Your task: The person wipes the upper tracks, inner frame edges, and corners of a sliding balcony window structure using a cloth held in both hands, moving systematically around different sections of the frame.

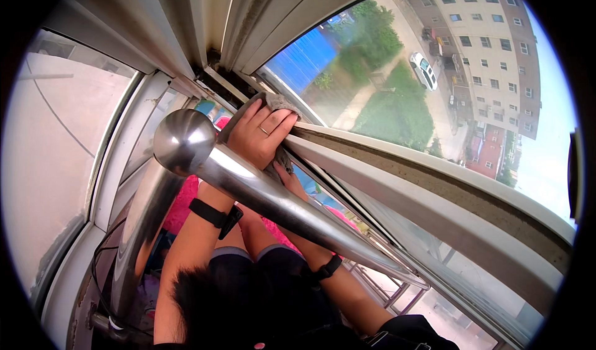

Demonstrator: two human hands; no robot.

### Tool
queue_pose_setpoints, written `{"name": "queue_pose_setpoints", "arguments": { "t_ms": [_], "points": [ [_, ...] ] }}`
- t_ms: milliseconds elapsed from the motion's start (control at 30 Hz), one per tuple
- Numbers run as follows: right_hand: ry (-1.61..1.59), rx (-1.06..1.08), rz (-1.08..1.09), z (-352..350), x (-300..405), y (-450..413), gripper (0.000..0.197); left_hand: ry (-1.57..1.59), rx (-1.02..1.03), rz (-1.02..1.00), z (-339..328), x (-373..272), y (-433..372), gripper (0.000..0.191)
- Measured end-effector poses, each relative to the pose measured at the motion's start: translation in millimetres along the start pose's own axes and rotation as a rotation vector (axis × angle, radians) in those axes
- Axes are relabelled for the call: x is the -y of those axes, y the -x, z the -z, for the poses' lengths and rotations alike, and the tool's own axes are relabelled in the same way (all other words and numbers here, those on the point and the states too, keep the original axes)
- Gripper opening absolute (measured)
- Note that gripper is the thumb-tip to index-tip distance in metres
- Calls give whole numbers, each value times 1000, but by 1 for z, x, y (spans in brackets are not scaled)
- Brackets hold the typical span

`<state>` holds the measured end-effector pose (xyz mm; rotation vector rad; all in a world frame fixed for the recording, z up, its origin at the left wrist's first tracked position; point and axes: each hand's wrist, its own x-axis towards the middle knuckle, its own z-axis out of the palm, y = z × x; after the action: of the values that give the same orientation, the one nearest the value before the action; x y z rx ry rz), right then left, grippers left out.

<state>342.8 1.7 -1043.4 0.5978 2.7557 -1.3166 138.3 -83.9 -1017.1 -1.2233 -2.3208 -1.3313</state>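
Observation:
My left hand (260, 133), with a ring on one finger, lies over a grey cloth (281, 102) and holds it against the white window frame (335, 152) near its corner. Lower down, the fingers of my right hand (292, 182) grip a hanging part of the same cloth. The steel handrail (260, 187) partly hides my right hand and forearm. Just left of my left hand is the round steel ball (185, 141) at the rail's corner. Dirt shows in the dark corner gap (213, 60) of the frame and along its track (400, 163).
A second steel rail (144, 233) runs down the left, beside a black cable (95, 261). On the left stands another window pane (56, 163). Bright pink fluffy fabric (181, 205) lies below my arms. Outside the right glass, a building (484, 47) and a parked white car (423, 70) appear far below.

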Motion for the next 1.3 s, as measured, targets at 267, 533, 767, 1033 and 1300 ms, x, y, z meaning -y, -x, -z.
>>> {"name": "queue_pose_setpoints", "arguments": {
  "t_ms": [267, 533, 767, 1033, 1300],
  "points": [
    [39, -96, -31, 19, 96, -34, 59, -430, -68, 202, -1, 27, 8, 41],
    [-5, -207, 54, 6, 71, -38, 59, -292, -100, 213, 5, 15, -5, 41],
    [-103, -218, -190, 18, 80, -13, 52, -53, 19, 100, -6, 0, 7, 39],
    [-113, -240, 51, 28, 70, 2, 51, 354, -96, 172, 3, -11, -3, 43],
    [-136, -160, 22, 22, 64, -19, 50, 245, 150, 21, 13, 6, -24, 34]
  ]
}}
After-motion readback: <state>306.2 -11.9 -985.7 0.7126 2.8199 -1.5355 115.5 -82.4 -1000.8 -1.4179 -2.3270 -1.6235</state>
